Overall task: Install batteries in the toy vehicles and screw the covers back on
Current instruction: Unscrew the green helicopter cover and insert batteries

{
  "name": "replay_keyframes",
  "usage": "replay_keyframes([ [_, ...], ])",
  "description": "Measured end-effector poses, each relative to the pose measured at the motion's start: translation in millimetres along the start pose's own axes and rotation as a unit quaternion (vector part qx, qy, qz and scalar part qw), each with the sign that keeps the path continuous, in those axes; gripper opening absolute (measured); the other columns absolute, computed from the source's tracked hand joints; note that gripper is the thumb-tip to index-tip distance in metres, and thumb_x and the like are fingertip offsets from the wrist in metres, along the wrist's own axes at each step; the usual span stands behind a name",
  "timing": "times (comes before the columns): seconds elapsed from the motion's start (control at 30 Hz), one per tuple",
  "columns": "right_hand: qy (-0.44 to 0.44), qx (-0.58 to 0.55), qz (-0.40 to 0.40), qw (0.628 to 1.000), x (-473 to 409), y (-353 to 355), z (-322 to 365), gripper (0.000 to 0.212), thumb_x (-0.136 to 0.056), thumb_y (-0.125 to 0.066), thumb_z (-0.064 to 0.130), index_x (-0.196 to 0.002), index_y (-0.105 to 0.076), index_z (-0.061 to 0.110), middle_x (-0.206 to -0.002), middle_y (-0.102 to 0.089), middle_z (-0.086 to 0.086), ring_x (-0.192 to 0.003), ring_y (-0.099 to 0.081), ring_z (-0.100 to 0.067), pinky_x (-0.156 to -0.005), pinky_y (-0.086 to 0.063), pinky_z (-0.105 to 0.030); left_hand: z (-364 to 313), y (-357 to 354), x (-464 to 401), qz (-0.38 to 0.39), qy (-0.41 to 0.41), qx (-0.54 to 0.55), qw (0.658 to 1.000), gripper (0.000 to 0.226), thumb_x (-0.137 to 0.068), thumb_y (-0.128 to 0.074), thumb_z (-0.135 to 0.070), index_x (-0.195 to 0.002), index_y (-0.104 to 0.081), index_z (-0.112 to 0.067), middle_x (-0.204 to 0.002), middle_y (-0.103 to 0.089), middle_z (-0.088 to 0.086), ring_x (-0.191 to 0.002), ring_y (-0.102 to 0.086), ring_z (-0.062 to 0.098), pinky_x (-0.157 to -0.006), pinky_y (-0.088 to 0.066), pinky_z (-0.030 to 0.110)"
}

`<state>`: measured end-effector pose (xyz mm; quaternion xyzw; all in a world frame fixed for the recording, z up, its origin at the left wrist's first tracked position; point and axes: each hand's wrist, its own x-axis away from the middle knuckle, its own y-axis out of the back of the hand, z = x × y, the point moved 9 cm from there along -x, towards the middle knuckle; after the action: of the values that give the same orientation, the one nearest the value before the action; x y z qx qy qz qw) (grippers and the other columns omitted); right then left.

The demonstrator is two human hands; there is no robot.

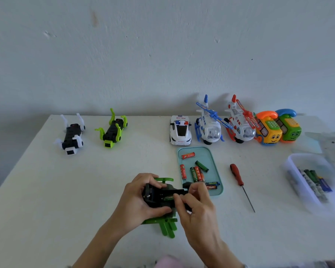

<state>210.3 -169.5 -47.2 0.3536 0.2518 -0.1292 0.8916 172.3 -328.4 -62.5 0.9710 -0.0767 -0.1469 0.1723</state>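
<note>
Right hand [196, 207] presses battery [168, 198] into toy [159, 196].

Readable text: "POLICE" on the hood of the white police car [180, 130], far beyond the right hand [196, 207]. Just past that hand's fingertips, in the teal tray [214, 151], one battery [212, 183] reads "BATTERY", the next battery [211, 187] "layer". Other labels too blurred.
</note>
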Motion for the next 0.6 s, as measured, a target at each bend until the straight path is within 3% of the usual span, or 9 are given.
replay_keyframes([
  [0.1,0.050,0.042,0.012,0.998,2.0,-3.3,6.9,0.046,-0.098,-0.045,0.033,-0.064,-0.061,0.008,-0.088,-0.040,-0.001,-0.063,-0.044,-0.017,-0.048,-0.040,-0.028,0.5,-0.2,0.8,-0.001,0.000,0.006,1.000,0.049,-0.051,-0.088,-0.043,-0.090,-0.059,-0.040,-0.099,-0.070,-0.009,-0.114,-0.059,0.012,-0.088,-0.050,0.022],
  [0.3,0.058,0.080,0.035,0.995,0.3,-10.1,9.3,0.050,-0.100,-0.034,0.039,-0.063,-0.052,0.011,-0.092,-0.038,-0.001,-0.068,-0.047,-0.021,-0.045,-0.040,-0.027,-1.7,-0.4,1.3,-0.008,-0.009,0.007,1.000,0.048,-0.054,-0.087,-0.048,-0.090,-0.057,-0.039,-0.098,-0.070,-0.013,-0.114,-0.059,0.013,-0.088,-0.050,0.022],
  [0.47,0.050,0.106,0.090,0.989,-7.2,-16.9,8.7,0.039,-0.094,-0.044,0.038,-0.063,-0.050,0.014,-0.090,-0.037,0.005,-0.066,-0.047,-0.015,-0.049,-0.041,-0.027,0.5,-0.6,-0.8,-0.006,0.009,0.015,1.000,0.049,-0.052,-0.088,-0.046,-0.090,-0.059,-0.036,-0.101,-0.068,-0.015,-0.112,-0.059,0.010,-0.087,-0.050,0.019],
  [0.53,-0.009,0.012,0.117,0.993,-13.0,-12.8,1.9,0.039,-0.091,-0.046,0.042,-0.062,-0.051,0.015,-0.087,-0.039,0.011,-0.064,-0.044,-0.008,-0.053,-0.041,-0.024,5.7,0.4,-1.7,-0.005,0.027,0.015,1.000,0.050,-0.048,-0.088,-0.045,-0.089,-0.060,-0.038,-0.103,-0.066,-0.015,-0.110,-0.061,0.010,-0.088,-0.051,0.023],
  [0.6,-0.095,-0.151,0.083,0.980,-23.9,2.5,-15.5,0.040,-0.087,-0.051,0.039,-0.060,-0.052,0.010,-0.077,-0.047,0.008,-0.063,-0.045,-0.013,-0.053,-0.042,-0.029,8.6,0.8,-2.6,-0.007,0.037,0.016,0.999,0.051,-0.046,-0.089,-0.043,-0.088,-0.061,-0.041,-0.103,-0.068,-0.010,-0.110,-0.060,0.009,-0.089,-0.052,0.026],
])
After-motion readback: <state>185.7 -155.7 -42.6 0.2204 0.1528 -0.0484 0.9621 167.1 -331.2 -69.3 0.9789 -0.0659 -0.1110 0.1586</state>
